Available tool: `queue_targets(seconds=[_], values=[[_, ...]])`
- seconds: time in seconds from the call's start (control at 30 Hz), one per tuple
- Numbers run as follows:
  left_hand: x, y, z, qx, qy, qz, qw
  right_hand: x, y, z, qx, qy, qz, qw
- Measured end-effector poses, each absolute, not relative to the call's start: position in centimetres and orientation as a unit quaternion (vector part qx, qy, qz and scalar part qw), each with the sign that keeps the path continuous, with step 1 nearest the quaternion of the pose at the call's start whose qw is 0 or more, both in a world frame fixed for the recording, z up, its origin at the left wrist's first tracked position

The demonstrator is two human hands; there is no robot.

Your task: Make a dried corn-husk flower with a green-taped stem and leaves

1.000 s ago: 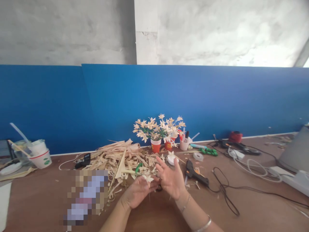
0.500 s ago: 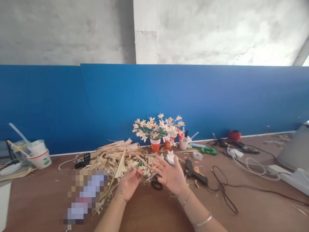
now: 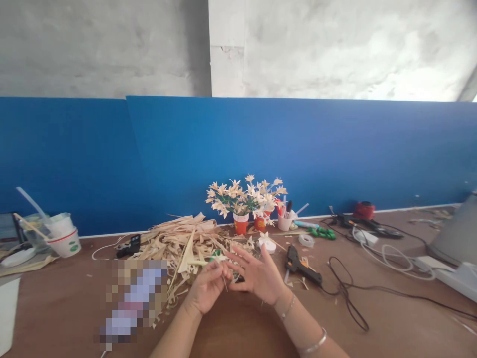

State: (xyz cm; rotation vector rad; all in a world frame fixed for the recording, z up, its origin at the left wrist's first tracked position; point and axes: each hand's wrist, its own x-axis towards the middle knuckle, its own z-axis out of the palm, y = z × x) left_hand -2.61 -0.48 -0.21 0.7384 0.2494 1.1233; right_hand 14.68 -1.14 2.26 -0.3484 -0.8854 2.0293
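My left hand (image 3: 209, 284) is closed in a pinch over the table's middle, in front of the pile of dried husks (image 3: 175, 243). A thin pale strip (image 3: 225, 285) sticks out below its fingertips, and a whitish tip shows just above them. Close beside it, my right hand (image 3: 257, 276) is open, palm turned inward and fingers spread, with nothing in it. Its fingertips come near the left fingers; whether they touch I cannot tell. Behind the hands, pale husk flowers (image 3: 234, 191) stand in a red paper cup (image 3: 241, 224). One loose flower lies on a roll of white tape (image 3: 267, 245).
A black glue gun (image 3: 302, 268) lies right of my hands, its cord (image 3: 348, 298) looping over the table. Farther right are a power strip (image 3: 447, 278) and white cables. A white cup (image 3: 65, 242) stands far left. A blue partition (image 3: 298, 144) closes off the back.
My left hand has moved right and slightly nearer me, closer to the right hand. The right hand's spread fingers have tilted toward the left hand and stay open.
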Motion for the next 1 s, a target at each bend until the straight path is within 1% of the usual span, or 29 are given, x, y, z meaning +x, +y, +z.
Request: queue_targets(seconds=[0.1,0.2,0.27,0.33,0.43,0.57,0.63,0.77,1.0], values=[[-4.1,0.4,0.0,0.26,0.12,0.579,0.763,15.5,-0.1,1.5,-0.172,-0.323,0.794,0.485],[-5.9,1.6,-0.2,0.188,0.127,0.638,0.736,16.9,1.2,0.4,-0.204,-0.26,0.74,0.585],[-6.9,2.2,-0.4,0.159,0.135,0.665,0.717,18.1,1.8,-0.2,-0.188,-0.206,0.712,0.644],[-7.4,2.6,-0.7,0.142,0.149,0.672,0.711,19.0,2.1,-0.3,-0.15,-0.169,0.706,0.672],[-6.8,2.2,-0.7,0.185,0.156,0.657,0.714,19.4,1.7,0.3,-0.088,-0.152,0.737,0.653],[-4.1,0.4,0.0,0.34,0.125,0.559,0.746,17.8,0.4,1.4,-0.048,-0.15,0.794,0.587],[-2.6,-0.6,0.3,0.404,0.12,0.519,0.744,16.7,0.0,1.7,-0.054,-0.153,0.806,0.57],[-0.8,-1.7,0.5,0.465,0.145,0.474,0.734,14.8,-0.3,1.4,-0.065,-0.182,0.823,0.534],[-0.8,-1.5,0.0,0.568,0.263,0.395,0.672,13.6,-0.3,0.6,-0.124,-0.251,0.817,0.503]])
